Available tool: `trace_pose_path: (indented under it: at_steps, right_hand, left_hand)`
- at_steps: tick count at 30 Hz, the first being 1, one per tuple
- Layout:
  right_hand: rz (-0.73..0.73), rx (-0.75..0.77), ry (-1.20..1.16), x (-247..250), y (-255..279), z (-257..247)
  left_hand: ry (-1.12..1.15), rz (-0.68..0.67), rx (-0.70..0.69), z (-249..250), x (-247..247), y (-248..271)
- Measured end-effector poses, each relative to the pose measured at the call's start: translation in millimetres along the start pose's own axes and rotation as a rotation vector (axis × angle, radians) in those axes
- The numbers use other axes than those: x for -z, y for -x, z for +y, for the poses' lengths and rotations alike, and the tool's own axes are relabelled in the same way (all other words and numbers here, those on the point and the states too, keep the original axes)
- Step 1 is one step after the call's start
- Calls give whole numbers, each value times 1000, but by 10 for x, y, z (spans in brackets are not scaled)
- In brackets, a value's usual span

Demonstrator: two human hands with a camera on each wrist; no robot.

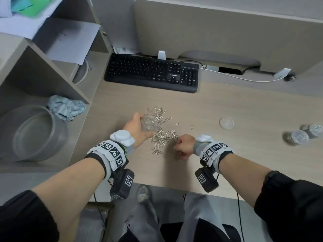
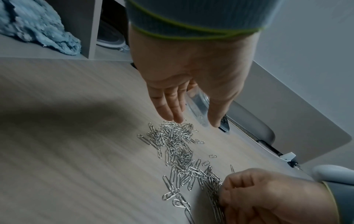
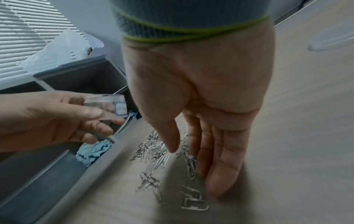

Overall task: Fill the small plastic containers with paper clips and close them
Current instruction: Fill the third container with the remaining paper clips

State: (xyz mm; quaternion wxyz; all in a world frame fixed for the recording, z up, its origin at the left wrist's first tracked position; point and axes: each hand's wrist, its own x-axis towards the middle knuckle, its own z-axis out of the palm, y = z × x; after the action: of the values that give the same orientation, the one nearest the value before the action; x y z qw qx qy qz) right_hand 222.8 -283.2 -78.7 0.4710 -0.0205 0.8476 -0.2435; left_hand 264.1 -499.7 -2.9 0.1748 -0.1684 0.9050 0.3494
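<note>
My left hand (image 1: 135, 127) grips a small clear plastic container (image 1: 149, 123), held just off the desk over the left side of a pile of silver paper clips (image 1: 161, 137). The container (image 3: 107, 104) has no lid on it and looks almost empty. My right hand (image 1: 183, 147) rests on the pile's right side. Its fingers (image 2: 241, 186) are curled round a bunch of clips. A loose clear lid (image 1: 226, 122) lies flat on the desk to the right. Two closed containers (image 1: 297, 137) holding clips stand at the far right.
A black keyboard (image 1: 152, 72) sits behind the clips, with a white cable (image 1: 244, 79) to its right. The shelf unit on the left holds a large clear tub (image 1: 33, 133) and a crumpled blue cloth (image 1: 66, 107). The desk's front edge (image 1: 174, 186) runs just below my wrists.
</note>
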Motion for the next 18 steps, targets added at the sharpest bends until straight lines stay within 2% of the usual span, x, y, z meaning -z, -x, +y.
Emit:
trace_pose_path:
  at_steps: [5,6,9,13,15,18]
  right_hand:
    - [101,67,-200,-44,-40,-277]
    - [85,69,-230,-43,-33,-311]
    - [-89,43,-307,-102,38,-367]
    - [-252,-19,-184,-263,32,-306]
    - [-245,-27,-182,-324,-13,-290]
    - [-142,26,-300,-318,-61,-366]
  left_hand:
    - [2,16,13,-106,-3,15]
    - [5,21,15,-123,3,17]
    - [9,39,18,-148,34,17]
    - [3,43,14,-187,62,12]
    - [7,39,23,-214,60,17]
    - [25,36,40,-270,43,26]
